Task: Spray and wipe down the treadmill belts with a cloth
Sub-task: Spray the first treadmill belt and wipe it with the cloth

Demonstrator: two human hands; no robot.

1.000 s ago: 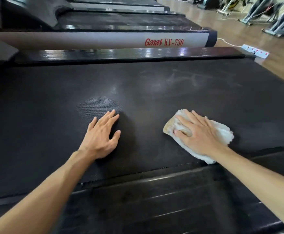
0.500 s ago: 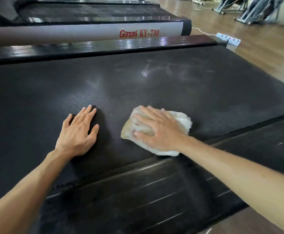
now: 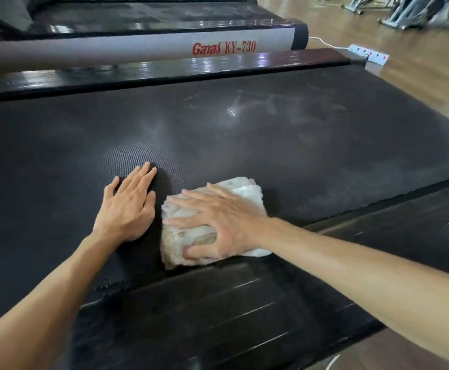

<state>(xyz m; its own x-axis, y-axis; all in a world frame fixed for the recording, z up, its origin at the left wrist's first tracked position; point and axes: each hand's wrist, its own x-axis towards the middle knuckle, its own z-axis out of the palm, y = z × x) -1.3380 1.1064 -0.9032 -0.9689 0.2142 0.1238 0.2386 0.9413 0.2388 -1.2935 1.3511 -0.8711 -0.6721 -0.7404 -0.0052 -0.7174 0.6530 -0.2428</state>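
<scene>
Pressing the folded cloth (image 3: 212, 217) flat with the right grip (image 3: 218, 225), fingers spread, on the treadmill belt (image 3: 298, 145). Resting the left grip (image 3: 127, 206) flat just beside it, fingers straight.

One text can be read: "Ganas KY-730", in slanted red letters on the pale grey side rail (image 3: 138, 50) of the neighbouring treadmill, just beyond the glossy black edge of the near one. The print sits near the rail's right end, beside its dark end cap (image 3: 300, 36). Nothing else legible shows; the power strip (image 3: 369, 54) on the floor bears only red marks.
</scene>
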